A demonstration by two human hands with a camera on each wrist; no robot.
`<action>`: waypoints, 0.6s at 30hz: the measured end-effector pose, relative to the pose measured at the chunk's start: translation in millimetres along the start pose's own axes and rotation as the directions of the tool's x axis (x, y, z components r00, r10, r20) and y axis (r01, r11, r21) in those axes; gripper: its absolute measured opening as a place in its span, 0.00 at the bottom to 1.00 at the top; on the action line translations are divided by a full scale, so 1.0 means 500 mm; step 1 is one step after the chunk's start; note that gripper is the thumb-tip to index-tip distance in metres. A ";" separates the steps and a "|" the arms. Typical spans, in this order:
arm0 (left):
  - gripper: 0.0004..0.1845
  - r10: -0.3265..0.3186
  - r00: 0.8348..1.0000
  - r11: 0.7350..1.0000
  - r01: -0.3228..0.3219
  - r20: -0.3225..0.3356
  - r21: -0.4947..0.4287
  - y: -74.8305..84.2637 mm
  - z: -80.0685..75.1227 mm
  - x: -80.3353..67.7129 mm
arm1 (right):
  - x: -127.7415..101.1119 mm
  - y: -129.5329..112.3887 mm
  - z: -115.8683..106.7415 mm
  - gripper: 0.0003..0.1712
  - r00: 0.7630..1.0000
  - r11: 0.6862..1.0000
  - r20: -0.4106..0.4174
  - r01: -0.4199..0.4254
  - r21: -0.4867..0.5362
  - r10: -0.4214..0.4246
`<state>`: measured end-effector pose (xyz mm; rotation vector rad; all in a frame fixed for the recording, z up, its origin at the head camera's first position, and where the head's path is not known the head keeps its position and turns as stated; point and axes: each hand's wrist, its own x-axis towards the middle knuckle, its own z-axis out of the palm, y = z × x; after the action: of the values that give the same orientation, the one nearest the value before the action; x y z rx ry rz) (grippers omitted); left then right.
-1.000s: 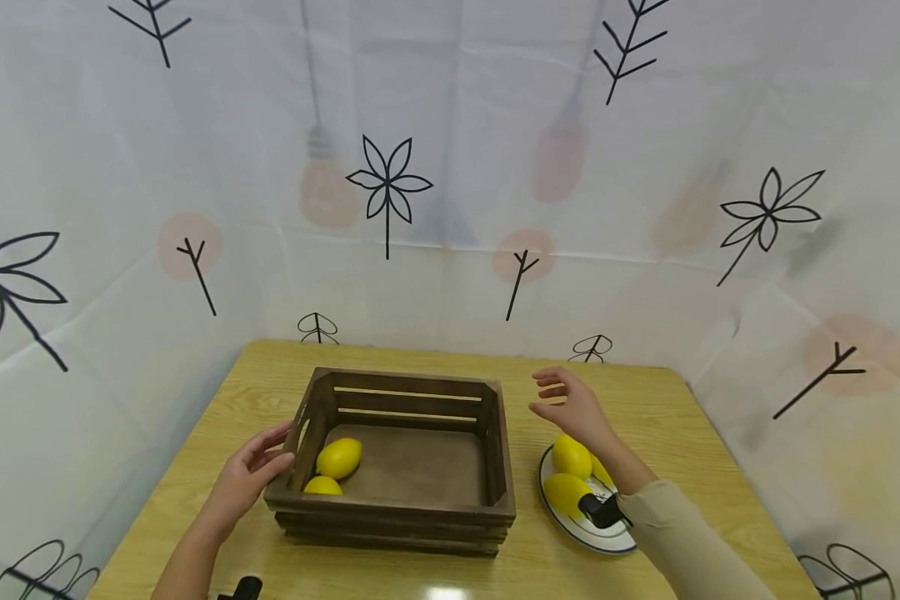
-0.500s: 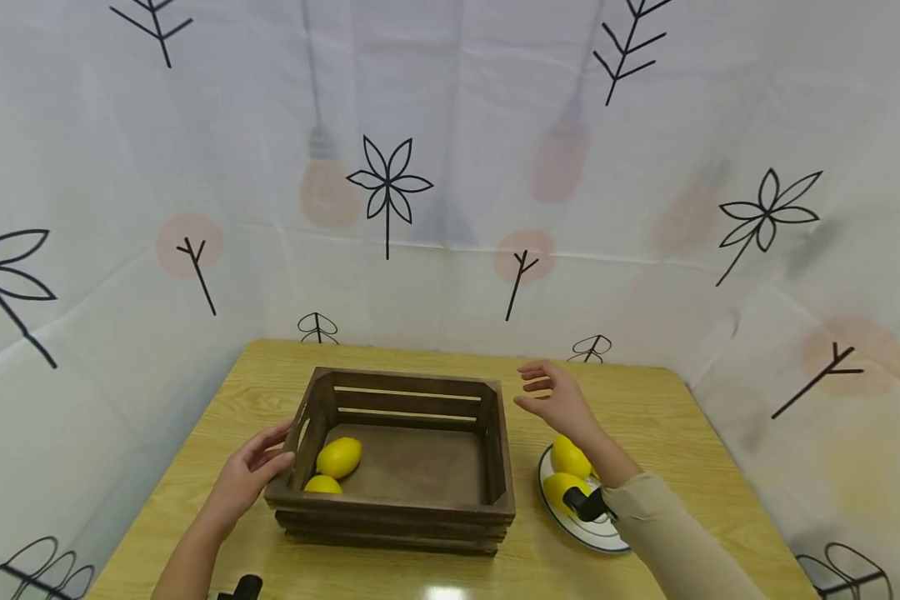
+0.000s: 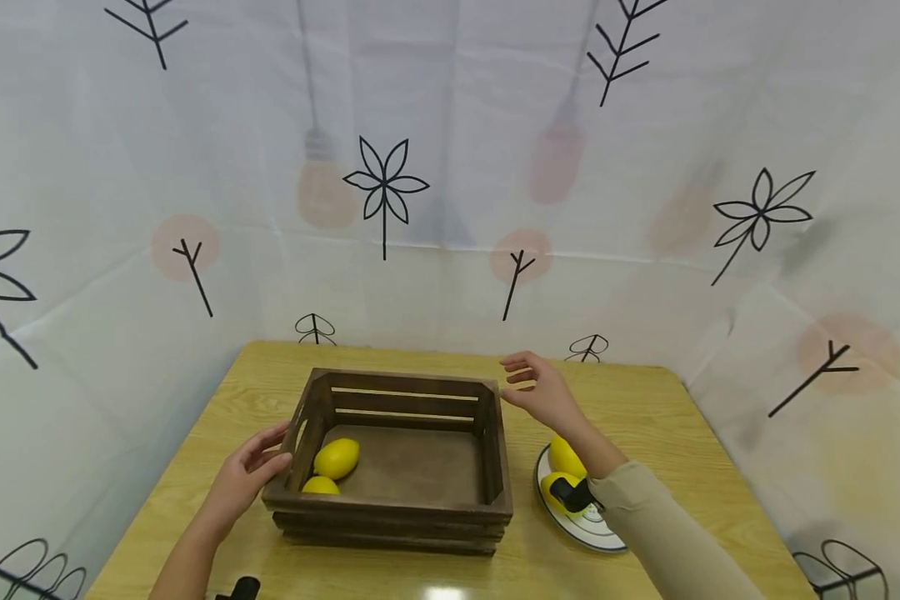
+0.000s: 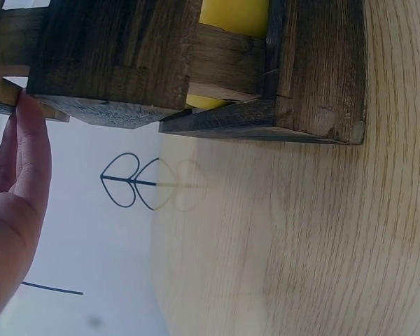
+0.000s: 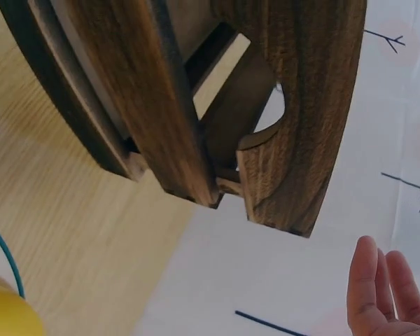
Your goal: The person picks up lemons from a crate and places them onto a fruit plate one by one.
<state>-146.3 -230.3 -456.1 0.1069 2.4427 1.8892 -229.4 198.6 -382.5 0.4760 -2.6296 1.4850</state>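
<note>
A dark brown slatted wooden crate [image 3: 390, 527] stands mid-table, with a yellow lemon [image 3: 337, 459] and a second lemon [image 3: 320, 486] inside at its left end. My left hand [image 3: 242, 475] rests against the crate's left side; in the left wrist view its mostly straight fingers [image 4: 29, 150] reach up to the wood. Beside the crate's back right corner my right hand [image 3: 542, 395] is raised, fingers loosely bent, nothing in them. In the right wrist view, fingers [image 5: 364, 280] show apart from the crate's end wall with its cut-out handle.
Right of the crate, a white plate [image 3: 598, 542] with a dark rim bears lemons [image 3: 565, 458], partly hidden by my right forearm. The wooden table [image 3: 645, 417] meets a patterned white cloth [image 3: 450, 200] behind. A black device [image 3: 572, 495] sits at my right wrist.
My right hand has drifted left and slightly up, from above the plate toward the crate's back right corner. The left hand, crate and its lemons hold still.
</note>
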 end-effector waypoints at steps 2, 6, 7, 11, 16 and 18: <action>0.30 -0.003 1.000 1.000 0.003 -0.003 0.000 0.000 0.000 0.001 | 0.005 -0.004 0.003 0.22 1.000 1.000 0.003 0.005 0.006 -0.005; 0.30 -0.018 1.000 1.000 0.018 -0.006 -0.003 0.000 0.000 0.002 | 0.012 -0.010 0.009 0.22 1.000 1.000 0.010 0.008 0.026 -0.008; 0.30 -0.020 1.000 1.000 0.020 -0.005 -0.003 0.000 0.000 0.002 | 0.013 -0.011 0.010 0.22 1.000 1.000 0.010 0.008 0.027 -0.008; 0.30 -0.025 1.000 1.000 0.025 -0.002 -0.007 0.001 0.000 0.003 | 0.019 -0.021 0.017 0.22 1.000 0.999 0.019 0.014 0.034 -0.014; 0.30 -0.020 1.000 1.000 0.020 0.004 -0.012 0.002 -0.001 0.003 | 0.025 -0.036 0.021 0.23 0.999 0.999 0.027 0.031 0.041 -0.032; 0.30 -0.021 1.000 1.000 0.021 0.006 -0.012 0.002 -0.002 0.002 | 0.028 -0.043 0.022 0.23 0.999 0.998 0.032 0.029 0.048 -0.031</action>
<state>-147.6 -230.8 -455.0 0.0860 2.4188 1.8924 -235.1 175.8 -367.6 0.5462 -2.6050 1.5466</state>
